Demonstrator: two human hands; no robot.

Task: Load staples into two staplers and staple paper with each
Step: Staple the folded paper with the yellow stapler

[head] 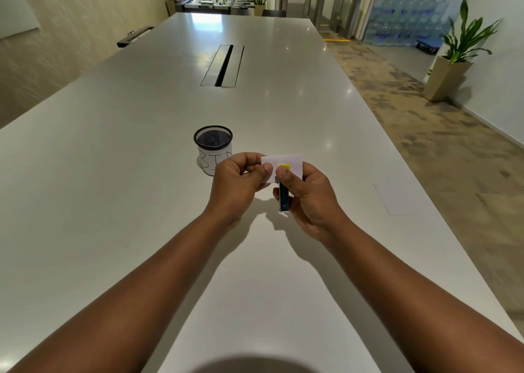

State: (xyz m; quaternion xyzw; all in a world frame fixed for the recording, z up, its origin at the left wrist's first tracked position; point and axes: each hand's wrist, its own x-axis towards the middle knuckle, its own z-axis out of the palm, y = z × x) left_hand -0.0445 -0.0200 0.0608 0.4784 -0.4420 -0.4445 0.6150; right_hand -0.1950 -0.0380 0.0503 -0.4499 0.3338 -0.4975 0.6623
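Observation:
My right hand (307,200) grips a small dark stapler (283,200) with a yellow front end, held above the table. A small white slip of paper (293,164) sits in the stapler's mouth. My left hand (236,187) pinches the left edge of that paper between thumb and fingers. The right thumb presses on the yellow end. I see only this one stapler, and no loose staples.
A black mesh cup (213,146) with a white label stands just behind my left hand. A white sheet of paper (401,197) lies on the white table (113,202) to the right, near its edge. A cable slot (222,65) runs along the table's middle, farther back.

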